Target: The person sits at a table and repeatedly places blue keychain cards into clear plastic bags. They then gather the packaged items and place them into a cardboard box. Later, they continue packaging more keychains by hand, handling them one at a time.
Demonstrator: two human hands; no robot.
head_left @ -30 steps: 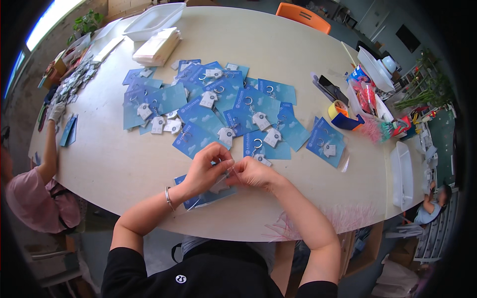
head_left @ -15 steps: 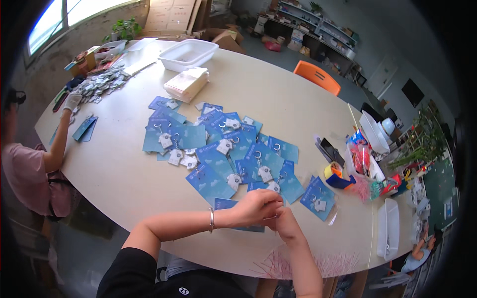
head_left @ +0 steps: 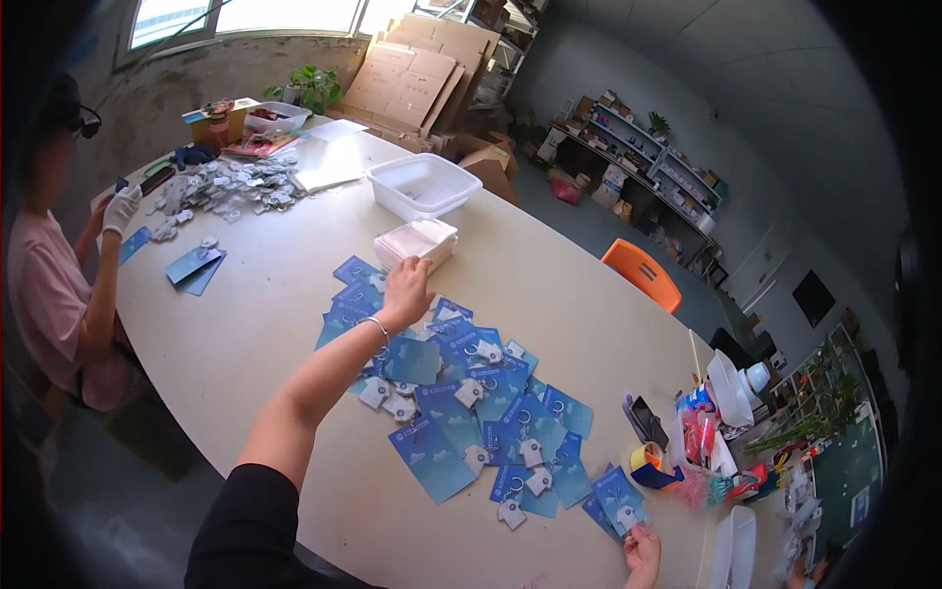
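My left hand (head_left: pixel 405 294) reaches forward over the cards, its fingers apart and nothing visible in them. Its fingertips are at the near side of a stack of pale, thin sleeves or sheets (head_left: pixel 417 240). At the lower right, my right hand (head_left: pixel 643 550) pinches the lower edge of a blue card with a white shirt-shaped keychain (head_left: pixel 618 496). This card lies over another blue card. Between my hands spreads a loose heap of blue cards (head_left: pixel 432 456), many bearing white shirt-shaped keychains (head_left: pixel 531 453) on metal rings.
A white plastic bin (head_left: pixel 424 187) stands behind the stack. At the far left a person (head_left: pixel 69 285) in a gloved hand handles cards near a pile of keychains (head_left: pixel 235 187). On the right are a phone (head_left: pixel 648 420), a tape dispenser (head_left: pixel 655 469) and a filled basket (head_left: pixel 699 437).
My hands, together over the near cards before, have parted. The left has gone forward to the stack, the right to the small card pile at right. The head view has shifted.
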